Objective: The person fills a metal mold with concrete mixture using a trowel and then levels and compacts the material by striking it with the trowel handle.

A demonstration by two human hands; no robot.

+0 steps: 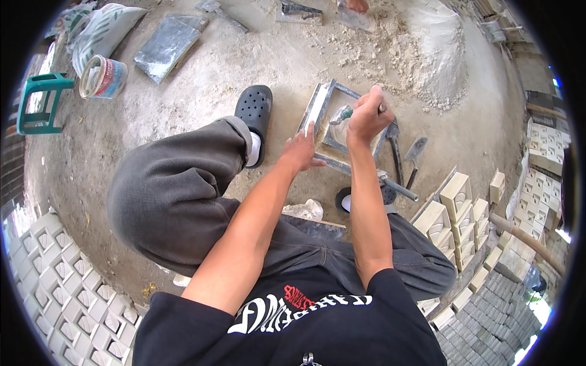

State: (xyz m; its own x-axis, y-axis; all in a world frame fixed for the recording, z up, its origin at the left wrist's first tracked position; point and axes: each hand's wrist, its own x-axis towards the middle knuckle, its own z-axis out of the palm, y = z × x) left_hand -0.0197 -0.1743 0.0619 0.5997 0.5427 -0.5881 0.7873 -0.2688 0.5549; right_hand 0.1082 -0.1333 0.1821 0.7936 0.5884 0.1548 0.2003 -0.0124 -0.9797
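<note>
A rectangular metal mould lies on the ground in front of me, pale powder on its edges. My left hand rests at its left side, fingers spread, the index fingertip along the rim. Over the mould's right part, my right hand is closed round a tool's handle. A greenish-grey part of that tool shows beside the fist; its exact kind is hidden. A metal pipe sticks out from the mould's near right corner. Right of the mould lie a long-handled metal tool and a small trowel.
A heap of pale powder rises beyond the mould; another person's hand is at the top edge. Cast blocks stack at my right, more at the lower left. A bucket, green stool and metal plate stand left.
</note>
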